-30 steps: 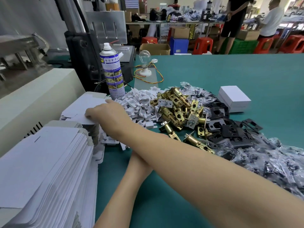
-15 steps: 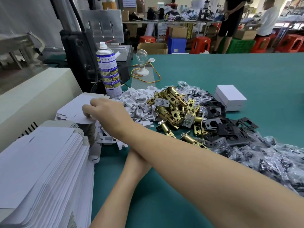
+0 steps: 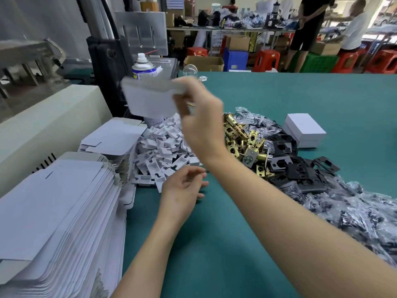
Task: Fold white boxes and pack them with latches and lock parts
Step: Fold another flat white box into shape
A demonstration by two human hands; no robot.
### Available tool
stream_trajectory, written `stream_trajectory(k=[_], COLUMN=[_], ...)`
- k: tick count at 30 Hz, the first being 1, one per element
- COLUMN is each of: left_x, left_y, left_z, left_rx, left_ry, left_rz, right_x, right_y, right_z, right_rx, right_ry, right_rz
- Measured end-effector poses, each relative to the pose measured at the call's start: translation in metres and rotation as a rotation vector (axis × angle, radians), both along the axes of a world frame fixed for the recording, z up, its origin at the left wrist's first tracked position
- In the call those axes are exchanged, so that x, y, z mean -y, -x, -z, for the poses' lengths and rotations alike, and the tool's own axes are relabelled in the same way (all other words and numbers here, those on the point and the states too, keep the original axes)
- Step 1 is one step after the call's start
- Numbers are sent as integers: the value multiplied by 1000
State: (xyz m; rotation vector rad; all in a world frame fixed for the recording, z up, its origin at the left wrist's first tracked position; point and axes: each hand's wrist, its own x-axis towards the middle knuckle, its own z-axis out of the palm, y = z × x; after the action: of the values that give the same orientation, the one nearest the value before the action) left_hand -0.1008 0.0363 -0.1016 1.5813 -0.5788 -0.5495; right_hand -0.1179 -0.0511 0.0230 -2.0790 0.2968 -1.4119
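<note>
At the left edge of the green table point(image 3: 214, 244): tall stack of flat white cardboard box blanks point(image 3: 53, 211), with a lower stack of blanks point(image 3: 111, 138) behind it. Both sit within arm's reach, presumably as folding stock.

Above the lower stack, a single flat white blank point(image 3: 150, 97) is held in the air. It is motion-blurred and partly hides a blue-and-white spray can point(image 3: 143, 67).

Below it lies a heap of small white card inserts point(image 3: 163, 151).

Left hand point(image 3: 182, 190) is low over the table, fingers loosely curled, holding nothing. It is probably placed to take the blank's free side.

Right hand point(image 3: 199, 125) pinches the blank at its right edge, with the forearm reaching across from the right.

Further right: pile of brass tubular latches point(image 3: 242, 143), black metal plates point(image 3: 300, 168), one closed folded white box point(image 3: 304, 130), and clear bags of dark parts point(image 3: 354, 211). All are heaped close by, likely for quick packing.

Judgement: a new box is starting, and the blank is not yet folded.
</note>
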Motion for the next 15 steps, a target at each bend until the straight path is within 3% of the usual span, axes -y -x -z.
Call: stream_trajectory(k=[5,7,9,11,15], left_x=[-2,-3,-3,-4,-10], left_y=[-10,-9,-3,6,16], left_z=[-4,-9,-17,-22,-21], left_rx=[-115,-213,-254,-149,62], left_ry=[113,143,212,274,251], left_rz=[-128,-99,-5,60,164], right_x=[25,27,24,18,12], right_y=[85,111,124,128,128], right_z=[-5,14,42,68,96], right_rx=[313,262,73,-65,-69], right_ry=[-657,-847,-925,-953,-1012], right_rz=[-174,-206,-193,-144,-85])
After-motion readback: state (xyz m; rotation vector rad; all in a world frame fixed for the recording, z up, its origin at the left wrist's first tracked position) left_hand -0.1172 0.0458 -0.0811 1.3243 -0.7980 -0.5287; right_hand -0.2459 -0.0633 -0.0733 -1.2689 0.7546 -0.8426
